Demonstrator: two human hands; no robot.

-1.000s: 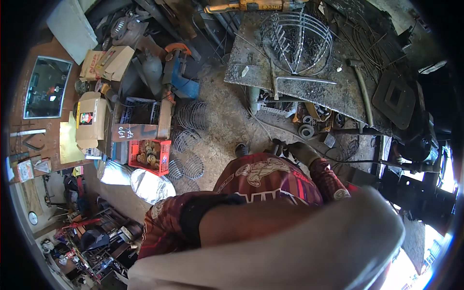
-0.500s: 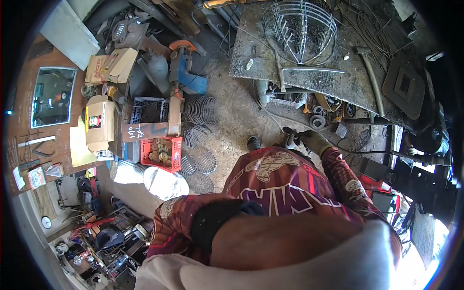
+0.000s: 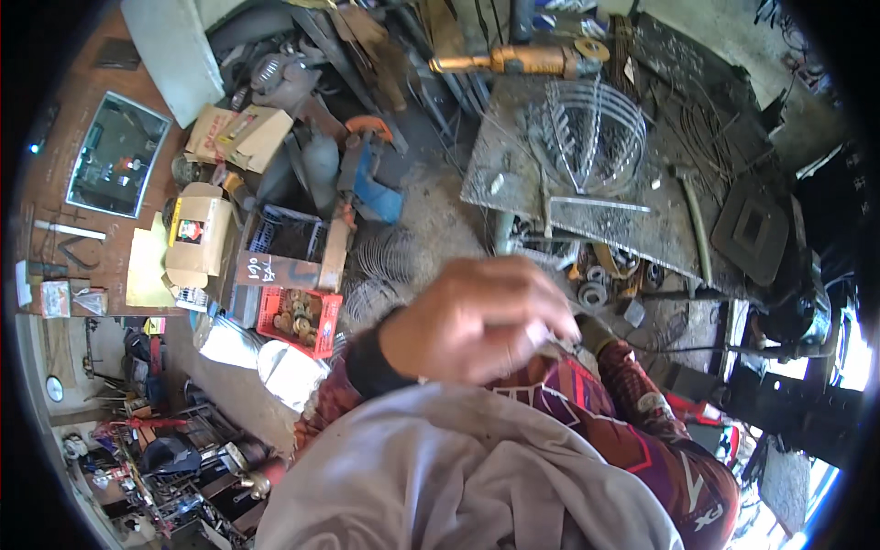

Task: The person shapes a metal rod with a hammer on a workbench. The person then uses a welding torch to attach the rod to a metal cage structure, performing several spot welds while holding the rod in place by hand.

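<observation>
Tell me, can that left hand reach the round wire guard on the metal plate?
Probably not without bending down: the left hand is up near the chest, and the wire guard lies far off on the metal plate, though nothing blocks it.

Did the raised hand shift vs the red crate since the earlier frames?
Yes. The hand now shows, level with the red crate and to its right; earlier only the forearm showed, lower than the crate. Which hand: cannot tell.

cluttered workshop: dusty concrete floor (image 3: 431, 215), steel worktable (image 3: 513, 174), sunlit.
</observation>
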